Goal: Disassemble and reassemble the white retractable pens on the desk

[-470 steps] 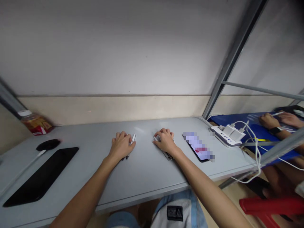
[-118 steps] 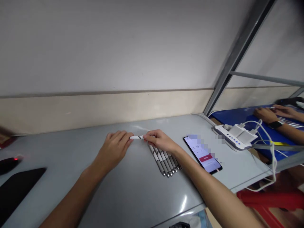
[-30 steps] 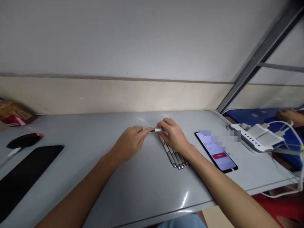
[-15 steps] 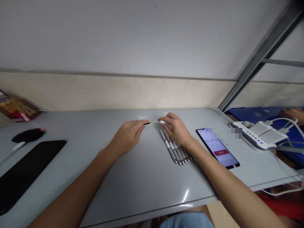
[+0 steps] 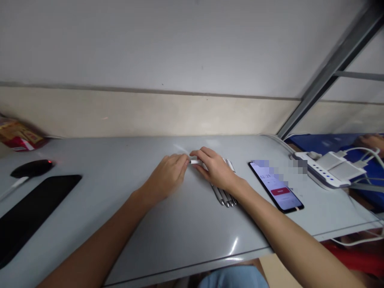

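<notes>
My left hand (image 5: 172, 173) is closed, its fingertips pinched at the left end of a white pen barrel (image 5: 196, 162). A small dark bit of the pen refill (image 5: 189, 161) shows there; the rest is hidden by fingers and barrel. My right hand (image 5: 213, 167) grips the barrel from the other side, thumb below and fingers above. Both hands are just over the desk, nearly touching. Partly under my right hand and wrist lies a row of several white-and-grey pens (image 5: 222, 196), side by side with silver ends toward me.
Right of my forearm lies a lit phone (image 5: 279, 192), and beyond it a white power strip (image 5: 327, 170) with plugged cables. At left are a black tablet-like slab (image 5: 39, 212), a black mouse-shaped device (image 5: 31, 169) and a red-yellow packet (image 5: 21, 136). Another person's hand (image 5: 372, 142) shows far right.
My hands have come together. The refill that stretched between them, black and yellow by the left fingers, is now nearly all out of sight at the barrel. My right hand has shifted left and down.
</notes>
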The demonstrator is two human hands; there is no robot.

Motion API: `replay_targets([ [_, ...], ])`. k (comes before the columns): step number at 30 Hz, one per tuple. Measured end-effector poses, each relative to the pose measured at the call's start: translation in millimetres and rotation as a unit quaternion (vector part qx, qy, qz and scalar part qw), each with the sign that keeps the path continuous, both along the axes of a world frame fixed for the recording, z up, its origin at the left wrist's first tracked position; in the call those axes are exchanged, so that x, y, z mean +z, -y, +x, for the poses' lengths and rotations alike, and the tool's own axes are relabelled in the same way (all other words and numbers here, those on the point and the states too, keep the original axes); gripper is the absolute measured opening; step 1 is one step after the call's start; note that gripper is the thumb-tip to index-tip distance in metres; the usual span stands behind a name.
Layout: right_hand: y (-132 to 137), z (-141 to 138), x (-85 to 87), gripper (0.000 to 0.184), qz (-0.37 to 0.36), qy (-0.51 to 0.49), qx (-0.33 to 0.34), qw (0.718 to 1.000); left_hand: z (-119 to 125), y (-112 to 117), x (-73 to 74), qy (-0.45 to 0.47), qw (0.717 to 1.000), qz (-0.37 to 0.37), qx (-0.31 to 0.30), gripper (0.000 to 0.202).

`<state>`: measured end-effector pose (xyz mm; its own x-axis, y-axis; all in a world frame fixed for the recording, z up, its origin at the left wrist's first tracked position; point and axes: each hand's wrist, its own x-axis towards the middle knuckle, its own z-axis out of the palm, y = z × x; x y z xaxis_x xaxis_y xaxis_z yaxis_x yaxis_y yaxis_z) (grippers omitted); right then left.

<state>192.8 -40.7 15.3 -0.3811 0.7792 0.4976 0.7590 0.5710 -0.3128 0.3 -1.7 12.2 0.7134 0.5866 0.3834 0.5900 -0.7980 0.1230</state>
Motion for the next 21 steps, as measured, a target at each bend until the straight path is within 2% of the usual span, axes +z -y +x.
replay_targets([
  [5, -1.2, 1.8, -3.3, 0.015, 0.001, -0.032, 0.009, 0.999, 2.2, 1.5, 0.1, 0.003, 1.000, 0.005, -0.009, 0.027],
  [10, -0.3, 3.3, 0.7, 0.018, 0.007, -0.016, 0.026, 1.000, 3.0, -0.3, 3.0, 0.006, 0.999, 0.030, -0.026, 0.021],
  [13, 1.1, 0.5, 2.4, 0.027, -0.006, 0.016, 0.001, 1.000, 4.1, -0.7, 3.8, -0.002, 0.998, 0.055, -0.009, 0.019],
  [16, 2.3, -3.3, 1.1, 0.028, -0.015, 0.043, -0.041, 0.998, 4.9, -0.9, 0.6, -0.005, 0.998, 0.068, 0.014, 0.021],
  [21, 4.0, -8.1, -1.9, 0.026, -0.017, 0.066, -0.069, 0.995, 3.4, -4.0, -8.4, -0.006, 1.000, 0.024, 0.002, 0.026],
])
